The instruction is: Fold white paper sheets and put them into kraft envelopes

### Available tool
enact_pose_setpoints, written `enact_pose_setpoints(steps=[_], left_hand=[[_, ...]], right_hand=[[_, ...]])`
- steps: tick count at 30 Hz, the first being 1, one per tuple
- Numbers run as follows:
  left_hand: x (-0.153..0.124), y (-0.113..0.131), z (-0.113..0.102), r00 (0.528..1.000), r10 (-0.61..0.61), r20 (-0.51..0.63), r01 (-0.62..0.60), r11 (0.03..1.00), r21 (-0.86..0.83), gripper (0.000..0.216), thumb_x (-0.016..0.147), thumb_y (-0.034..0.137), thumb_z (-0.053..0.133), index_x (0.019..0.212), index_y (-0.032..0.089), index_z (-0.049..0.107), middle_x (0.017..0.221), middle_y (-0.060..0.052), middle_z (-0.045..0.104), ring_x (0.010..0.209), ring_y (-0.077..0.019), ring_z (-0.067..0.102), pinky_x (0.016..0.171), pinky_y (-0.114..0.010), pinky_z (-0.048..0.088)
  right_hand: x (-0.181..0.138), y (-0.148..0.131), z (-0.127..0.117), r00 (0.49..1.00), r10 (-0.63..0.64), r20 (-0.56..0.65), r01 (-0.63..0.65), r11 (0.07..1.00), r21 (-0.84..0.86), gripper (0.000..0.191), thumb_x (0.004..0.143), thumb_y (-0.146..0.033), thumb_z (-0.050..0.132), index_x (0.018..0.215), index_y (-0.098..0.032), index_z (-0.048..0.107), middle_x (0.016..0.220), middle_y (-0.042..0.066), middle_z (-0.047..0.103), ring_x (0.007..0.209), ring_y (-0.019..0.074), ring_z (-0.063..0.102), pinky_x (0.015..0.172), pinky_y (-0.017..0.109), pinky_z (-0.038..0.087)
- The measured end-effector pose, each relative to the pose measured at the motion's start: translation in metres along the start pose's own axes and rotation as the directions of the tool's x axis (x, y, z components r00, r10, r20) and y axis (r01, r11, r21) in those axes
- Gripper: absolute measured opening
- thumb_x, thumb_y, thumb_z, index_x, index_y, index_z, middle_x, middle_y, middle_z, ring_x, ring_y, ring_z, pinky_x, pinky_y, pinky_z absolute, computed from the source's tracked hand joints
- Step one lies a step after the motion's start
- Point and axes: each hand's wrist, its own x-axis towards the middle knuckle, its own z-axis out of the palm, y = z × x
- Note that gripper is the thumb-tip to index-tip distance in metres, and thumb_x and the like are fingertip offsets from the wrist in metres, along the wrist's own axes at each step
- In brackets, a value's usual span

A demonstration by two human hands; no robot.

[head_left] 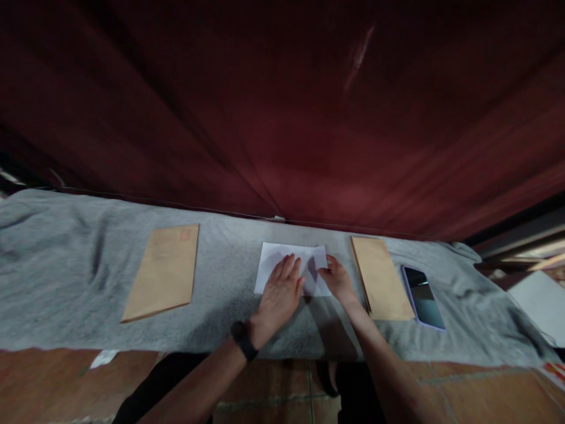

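A white sheet of paper (268, 262) lies on the grey cloth in front of me. My left hand (282, 287), with a black band on its wrist, rests flat on the paper, fingers stretched out. At the sheet's right edge, my right hand (337, 278) is closed in a pinch, thumb and fingers on the paper's border. Brown envelopes (385, 280) lie in a small stack right of my right hand. More brown paper envelopes (166, 268), with a reddish mark in one corner, lie to the left.
Grey cloth (229, 259) covers the long narrow surface. A phone in a purple case (424, 298) lies beside the right envelopes. Behind the surface rises a dark red curtain-like sheet (282, 135). A white scrap (103, 358) lies on the tiled floor (282, 388).
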Motion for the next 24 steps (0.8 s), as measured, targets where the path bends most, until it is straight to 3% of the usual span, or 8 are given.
enact_pose_setpoints(steps=[2, 5, 8, 11, 14, 20, 24], left_hand=[[0.004, -0.012, 0.010, 0.999, 0.043, -0.004, -0.041, 0.976, 0.212, 0.052, 0.100, 0.030, 0.041, 0.146, 0.006, 0.046, 0.158, -0.020, 0.041, 0.150, -0.0314, 0.033, 0.122, -0.051, 0.029], [0.003, -0.026, 0.027, 0.997, 0.079, 0.005, -0.075, 0.922, 0.380, 0.056, 0.101, 0.034, 0.041, 0.148, 0.004, 0.043, 0.159, -0.021, 0.038, 0.152, -0.0314, 0.028, 0.124, -0.053, 0.024], [0.002, -0.030, 0.035, 0.995, 0.102, -0.013, -0.085, 0.893, 0.441, 0.056, 0.102, 0.033, 0.035, 0.151, 0.006, 0.041, 0.159, -0.018, 0.039, 0.152, -0.0281, 0.027, 0.125, -0.051, 0.023], [0.007, -0.034, 0.034, 0.995, 0.101, -0.002, -0.088, 0.878, 0.470, 0.056, 0.101, 0.026, 0.033, 0.153, 0.005, 0.038, 0.159, -0.018, 0.039, 0.152, -0.0274, 0.030, 0.124, -0.048, 0.026], [0.017, -0.043, 0.029, 0.996, 0.089, 0.019, -0.086, 0.858, 0.507, 0.059, 0.096, 0.017, 0.036, 0.154, 0.005, 0.036, 0.161, -0.018, 0.036, 0.152, -0.0276, 0.027, 0.124, -0.046, 0.027], [0.025, -0.053, 0.026, 0.999, 0.023, 0.043, -0.043, 0.830, 0.556, 0.062, 0.093, 0.013, 0.036, 0.155, 0.010, 0.038, 0.164, -0.011, 0.033, 0.154, -0.0275, 0.022, 0.126, -0.047, 0.020], [0.023, -0.050, 0.023, 0.999, 0.000, 0.033, -0.018, 0.850, 0.527, 0.060, 0.096, 0.017, 0.035, 0.155, 0.011, 0.037, 0.163, -0.012, 0.034, 0.154, -0.0269, 0.022, 0.126, -0.049, 0.020]], right_hand=[[-0.003, -0.001, -0.002, 1.000, -0.005, -0.019, 0.004, 0.997, -0.076, 0.044, 0.087, -0.019, 0.053, 0.131, -0.015, 0.060, 0.102, 0.010, 0.074, 0.090, 0.0242, 0.071, 0.080, 0.032, 0.053], [-0.008, -0.004, -0.003, 0.987, -0.078, -0.143, 0.042, 0.970, -0.240, 0.047, 0.093, -0.024, 0.050, 0.139, -0.012, 0.054, 0.115, 0.017, 0.069, 0.104, 0.0289, 0.067, 0.091, 0.040, 0.052], [-0.012, -0.016, 0.005, 0.943, -0.258, -0.212, 0.216, 0.955, -0.202, 0.048, 0.100, -0.033, 0.044, 0.143, -0.011, 0.050, 0.133, 0.020, 0.061, 0.125, 0.0303, 0.057, 0.106, 0.047, 0.047], [-0.018, -0.035, 0.024, 0.912, -0.393, -0.116, 0.397, 0.918, 0.016, 0.051, 0.106, -0.042, 0.033, 0.147, -0.016, 0.048, 0.148, 0.014, 0.054, 0.138, 0.0226, 0.049, 0.116, 0.043, 0.041], [-0.024, -0.051, 0.045, 0.891, -0.454, -0.006, 0.452, 0.886, 0.107, 0.054, 0.108, -0.043, 0.026, 0.152, -0.018, 0.044, 0.154, 0.009, 0.049, 0.144, 0.0180, 0.043, 0.120, 0.040, 0.036], [-0.029, -0.053, 0.059, 0.888, -0.459, 0.042, 0.458, 0.871, -0.175, 0.054, 0.109, -0.036, 0.019, 0.155, -0.014, 0.039, 0.157, 0.010, 0.045, 0.148, 0.0208, 0.036, 0.125, 0.046, 0.023], [-0.025, -0.047, 0.059, 0.901, -0.431, 0.041, 0.419, 0.843, -0.337, 0.052, 0.109, -0.034, 0.023, 0.153, -0.015, 0.042, 0.158, 0.009, 0.043, 0.148, 0.0235, 0.036, 0.123, 0.047, 0.023]])
